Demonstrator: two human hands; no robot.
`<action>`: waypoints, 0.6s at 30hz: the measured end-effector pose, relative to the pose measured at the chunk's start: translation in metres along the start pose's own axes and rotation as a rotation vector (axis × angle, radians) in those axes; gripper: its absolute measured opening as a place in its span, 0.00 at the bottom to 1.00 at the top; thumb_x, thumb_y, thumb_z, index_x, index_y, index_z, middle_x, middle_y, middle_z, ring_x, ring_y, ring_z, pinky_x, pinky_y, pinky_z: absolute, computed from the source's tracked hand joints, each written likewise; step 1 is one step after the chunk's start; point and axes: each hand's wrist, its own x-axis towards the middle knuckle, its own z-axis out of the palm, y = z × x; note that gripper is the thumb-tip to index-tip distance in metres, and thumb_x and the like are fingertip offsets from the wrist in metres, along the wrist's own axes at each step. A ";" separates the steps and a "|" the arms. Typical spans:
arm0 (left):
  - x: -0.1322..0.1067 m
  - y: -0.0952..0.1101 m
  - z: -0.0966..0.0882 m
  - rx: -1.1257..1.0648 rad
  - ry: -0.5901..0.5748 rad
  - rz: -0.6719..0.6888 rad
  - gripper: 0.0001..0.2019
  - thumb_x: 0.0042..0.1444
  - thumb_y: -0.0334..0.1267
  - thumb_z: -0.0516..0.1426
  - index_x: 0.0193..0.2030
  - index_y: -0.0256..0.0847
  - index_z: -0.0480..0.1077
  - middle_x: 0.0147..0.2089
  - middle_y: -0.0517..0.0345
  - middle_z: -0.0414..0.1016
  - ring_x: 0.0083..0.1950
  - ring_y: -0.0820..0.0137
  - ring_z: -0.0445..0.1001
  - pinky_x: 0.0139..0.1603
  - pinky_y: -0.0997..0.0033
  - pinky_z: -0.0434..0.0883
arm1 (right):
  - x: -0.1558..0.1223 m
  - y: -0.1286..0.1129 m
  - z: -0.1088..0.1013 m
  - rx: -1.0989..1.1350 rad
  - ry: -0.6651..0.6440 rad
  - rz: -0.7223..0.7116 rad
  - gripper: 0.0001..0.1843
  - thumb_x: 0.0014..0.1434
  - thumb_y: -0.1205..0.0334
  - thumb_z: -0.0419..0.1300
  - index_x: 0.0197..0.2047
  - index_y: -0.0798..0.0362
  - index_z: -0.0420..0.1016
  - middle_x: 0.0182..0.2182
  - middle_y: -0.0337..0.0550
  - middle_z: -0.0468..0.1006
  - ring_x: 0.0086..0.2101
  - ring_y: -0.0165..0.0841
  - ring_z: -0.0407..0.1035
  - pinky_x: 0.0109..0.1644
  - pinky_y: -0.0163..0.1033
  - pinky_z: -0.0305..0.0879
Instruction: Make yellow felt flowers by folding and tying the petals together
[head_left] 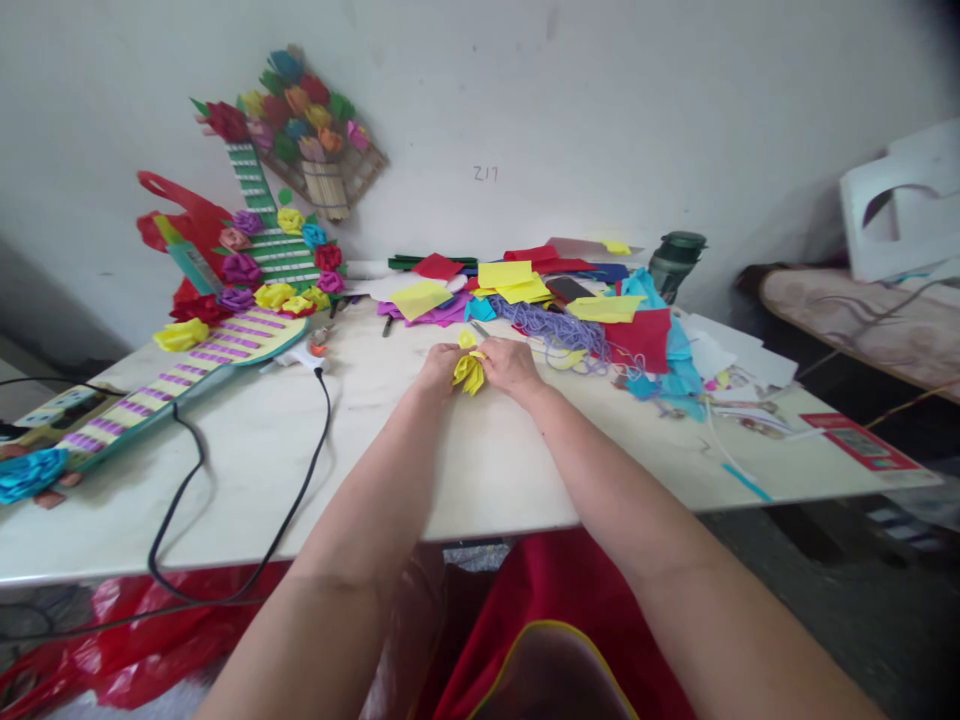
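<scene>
Both my hands meet over the table in front of me, closed around a yellow crepe-paper flower (469,374). My left hand (441,368) grips its left side, while my right hand (511,365) pinches it from the right. Folded petals hang down between them, and a small yellow piece shows above the fingertips. Just past my right fingers is a thin grey pointed thing (478,328); whether it touches the hand I cannot tell. Some of the fingertips are hidden behind the paper. Beyond the hands lie yellow paper pieces (516,282) and a tangle of lilac yarn (559,328).
A striped board decorated with paper flowers (262,250) leans at the left. A glue bottle (191,262) is beside it. A glue gun (304,355) trails a black cable (319,450) over the table's front edge. A dark green bottle (675,262) stands back right, near paper scraps (742,350).
</scene>
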 end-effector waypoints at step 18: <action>-0.003 0.004 0.001 -0.121 -0.018 -0.024 0.15 0.38 0.35 0.70 0.18 0.36 0.66 0.17 0.60 0.68 0.23 0.72 0.69 0.28 0.72 0.65 | 0.001 0.002 0.005 0.071 0.084 -0.031 0.15 0.64 0.64 0.52 0.47 0.55 0.79 0.43 0.51 0.81 0.44 0.38 0.72 0.43 0.38 0.62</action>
